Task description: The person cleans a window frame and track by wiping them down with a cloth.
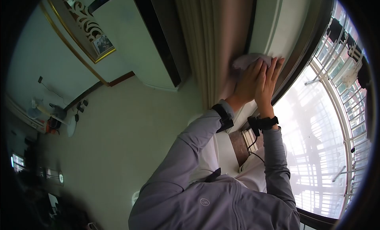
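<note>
A greyish-purple cloth (247,61) lies bunched against the pale window frame, beside the curtain. My left hand (250,83) presses on the cloth, its fingers together over the edge and part of the cloth showing past them. Close against it, my right hand (266,85) has its fingers stretched out and slightly apart, some reaching beyond the cloth onto the frame. The two hands touch or overlap at the fingers; the palms are hidden. Both wrists wear black bands.
A beige curtain (200,44) hangs left of my hands. On the right is a bright window (308,139) with a barred grille (354,111) and hanging items outside. A white fan (72,125) and cables stand near the far wall. A black cable (255,145) hangs by my right wrist.
</note>
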`<state>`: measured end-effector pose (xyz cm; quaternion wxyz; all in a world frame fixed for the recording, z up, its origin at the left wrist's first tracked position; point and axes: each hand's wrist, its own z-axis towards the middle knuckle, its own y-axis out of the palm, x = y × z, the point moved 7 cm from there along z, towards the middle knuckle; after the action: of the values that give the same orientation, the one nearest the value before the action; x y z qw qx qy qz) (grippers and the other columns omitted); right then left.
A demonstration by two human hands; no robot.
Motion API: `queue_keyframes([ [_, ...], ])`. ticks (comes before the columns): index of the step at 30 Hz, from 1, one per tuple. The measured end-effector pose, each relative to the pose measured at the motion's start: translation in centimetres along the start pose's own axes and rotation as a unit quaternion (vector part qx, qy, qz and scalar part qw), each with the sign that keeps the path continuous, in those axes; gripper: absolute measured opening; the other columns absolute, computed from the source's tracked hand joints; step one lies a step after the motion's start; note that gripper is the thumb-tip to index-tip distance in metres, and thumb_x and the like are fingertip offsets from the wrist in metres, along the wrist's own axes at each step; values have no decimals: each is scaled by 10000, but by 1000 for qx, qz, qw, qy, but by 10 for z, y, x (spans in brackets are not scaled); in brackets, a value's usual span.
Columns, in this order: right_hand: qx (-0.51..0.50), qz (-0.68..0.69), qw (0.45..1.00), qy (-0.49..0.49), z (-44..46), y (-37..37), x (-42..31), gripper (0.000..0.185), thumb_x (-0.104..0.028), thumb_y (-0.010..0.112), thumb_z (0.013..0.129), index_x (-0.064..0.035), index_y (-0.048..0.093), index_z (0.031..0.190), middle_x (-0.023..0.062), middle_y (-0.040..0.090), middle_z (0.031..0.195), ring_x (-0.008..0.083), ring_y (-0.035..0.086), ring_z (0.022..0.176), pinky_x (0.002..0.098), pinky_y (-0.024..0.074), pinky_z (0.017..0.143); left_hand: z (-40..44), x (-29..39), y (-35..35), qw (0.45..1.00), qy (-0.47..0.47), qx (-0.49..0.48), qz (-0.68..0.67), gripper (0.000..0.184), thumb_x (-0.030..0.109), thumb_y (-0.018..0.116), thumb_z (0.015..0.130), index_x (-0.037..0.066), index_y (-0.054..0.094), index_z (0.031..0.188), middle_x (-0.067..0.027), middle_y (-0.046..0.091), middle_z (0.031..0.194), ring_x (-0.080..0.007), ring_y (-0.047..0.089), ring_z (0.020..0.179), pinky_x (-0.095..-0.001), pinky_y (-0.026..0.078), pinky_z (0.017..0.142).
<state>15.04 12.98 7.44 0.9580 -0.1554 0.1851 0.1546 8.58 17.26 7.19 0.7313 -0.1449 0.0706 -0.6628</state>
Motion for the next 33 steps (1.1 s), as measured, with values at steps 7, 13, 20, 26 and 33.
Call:
queue_keyframes([
  [7, 39, 76, 996, 2, 105, -36, -35, 538, -362, 268, 1008, -92, 285, 1474, 183, 145, 1551, 328, 145, 1436, 406, 201, 1134, 124, 29, -29, 996, -13, -80, 45, 516, 197, 538, 877, -11, 419, 1333, -169, 502, 1279, -282, 522, 1133, -377, 466, 860],
  [13, 44, 34, 998, 5, 27, -19, 23, 538, -338, 246, 1012, -41, 294, 1458, 186, 202, 1535, 348, 199, 1417, 395, 228, 1126, 29, 15, 17, 958, 20, -187, 216, 482, 238, 528, 898, 43, 456, 1333, -118, 552, 1241, -191, 543, 1112, -324, 459, 879],
  [20, -83, -2, 980, 179, -103, -15, 71, 470, -211, 409, 968, -41, 387, 1405, 194, 330, 1469, 361, 364, 1325, 381, 336, 1066, -118, 3, 83, 891, 153, -221, 365, 451, 280, 513, 916, 66, 486, 1312, -105, 547, 1253, -170, 518, 1147, -318, 434, 933],
  [26, 2, 37, 981, 190, -55, -41, 48, 440, -104, 489, 930, -38, 440, 1362, 214, 485, 1258, 365, 514, 1128, 393, 440, 922, -49, 24, 75, 844, 227, -236, 424, 386, 252, 481, 930, 51, 507, 1258, -74, 542, 1218, -200, 515, 1130, -336, 402, 967],
  [33, 66, 7, 986, 150, -53, -45, 39, 435, -50, 494, 923, -39, 431, 1353, 216, 523, 1203, 404, 559, 1032, 401, 482, 848, -6, 39, 66, 895, 100, -264, 344, 254, 145, 445, 943, 43, 522, 1163, -132, 562, 1112, -240, 553, 1043, -327, 439, 875],
])
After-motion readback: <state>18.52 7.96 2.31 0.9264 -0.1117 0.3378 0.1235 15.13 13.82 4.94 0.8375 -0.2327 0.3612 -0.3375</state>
